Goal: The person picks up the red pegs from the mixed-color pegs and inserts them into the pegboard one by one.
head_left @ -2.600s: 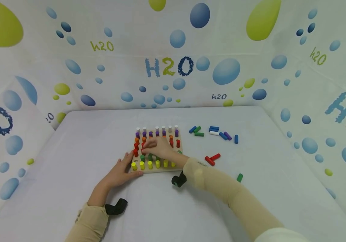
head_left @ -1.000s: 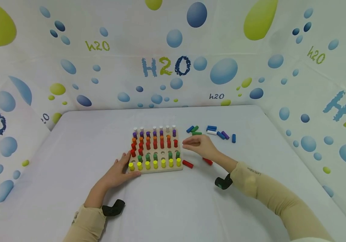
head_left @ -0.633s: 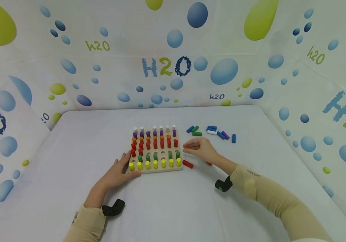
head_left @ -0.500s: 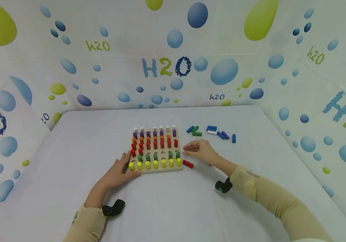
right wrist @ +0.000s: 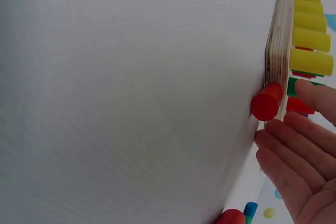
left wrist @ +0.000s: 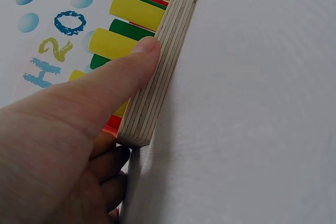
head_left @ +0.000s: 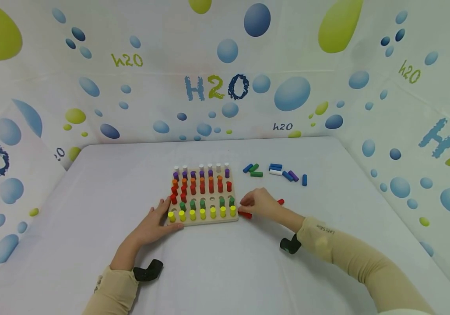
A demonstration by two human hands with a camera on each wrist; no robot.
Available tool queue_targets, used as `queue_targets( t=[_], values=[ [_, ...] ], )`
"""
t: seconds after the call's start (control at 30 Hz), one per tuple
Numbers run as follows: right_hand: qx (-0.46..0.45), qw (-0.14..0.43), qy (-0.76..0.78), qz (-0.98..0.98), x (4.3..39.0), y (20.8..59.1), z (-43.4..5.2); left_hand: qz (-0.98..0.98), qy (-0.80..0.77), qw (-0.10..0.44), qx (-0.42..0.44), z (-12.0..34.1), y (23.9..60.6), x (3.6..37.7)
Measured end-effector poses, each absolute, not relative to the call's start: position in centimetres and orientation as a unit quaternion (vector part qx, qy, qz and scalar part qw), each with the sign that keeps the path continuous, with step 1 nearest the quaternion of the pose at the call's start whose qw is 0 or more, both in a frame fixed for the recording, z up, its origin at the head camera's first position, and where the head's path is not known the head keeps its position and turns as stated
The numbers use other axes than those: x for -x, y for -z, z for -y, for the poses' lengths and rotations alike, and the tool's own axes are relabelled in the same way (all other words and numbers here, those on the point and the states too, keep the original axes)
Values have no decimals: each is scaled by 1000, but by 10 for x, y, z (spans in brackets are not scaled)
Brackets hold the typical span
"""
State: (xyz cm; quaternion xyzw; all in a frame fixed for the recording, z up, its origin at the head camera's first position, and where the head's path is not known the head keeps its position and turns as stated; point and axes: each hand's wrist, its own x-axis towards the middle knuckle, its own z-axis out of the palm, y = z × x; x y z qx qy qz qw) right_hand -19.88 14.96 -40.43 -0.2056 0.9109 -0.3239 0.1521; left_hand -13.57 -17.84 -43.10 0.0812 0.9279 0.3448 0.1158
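A wooden peg board [head_left: 213, 221] stands mid-table with rows of white, purple, orange, red, green and yellow pegs; some holes near the green row are bare. My left hand [head_left: 156, 223] braces its front left corner, thumb [left wrist: 126, 61] pressed flat on the plywood edge [left wrist: 163, 66] and fingers against the left side. A red peg [head_left: 244, 214] lies on the cloth against the board's right side [right wrist: 276, 51]. My right hand [head_left: 260, 204] hovers over it. In the right wrist view the thumb [right wrist: 315, 94] and straight fingers [right wrist: 294, 150] flank the red peg [right wrist: 266, 102] without closing on it.
A second red peg [head_left: 280, 201] lies just right of my right hand. Several loose blue, green, white and purple pegs [head_left: 276, 171] lie at the back right, and a blue peg [head_left: 304, 180] lies apart from them. Printed fabric walls enclose the white table [head_left: 91, 197].
My right hand left the board, swung out to its right side, then dropped down and back onto the red peg lying there. The left hand and the board stayed put.
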Motion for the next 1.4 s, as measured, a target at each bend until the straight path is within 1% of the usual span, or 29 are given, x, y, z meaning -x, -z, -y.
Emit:
queue_targets(
  t=[0.4, 0.57, 0.7, 0.9, 1.13, 1.4],
  values=[
    [272, 122, 129, -946, 186, 397, -131, -927, -347, 121, -77, 178, 428, 136],
    [285, 104, 110, -946, 182, 398, -129, -927, -347, 121, -79, 178, 429, 137],
    [283, 98, 151, -942, 183, 400, -135, -926, -349, 122, -81, 178, 430, 136],
    [261, 99, 265, -923, 190, 404, -147, -925, -351, 121, -83, 179, 433, 137],
    [236, 68, 370, -896, 199, 410, -156, -925, -349, 123, -80, 180, 433, 137],
    [171, 45, 460, -870, 205, 413, -158, -925, -350, 127, -77, 180, 432, 138]
  ],
)
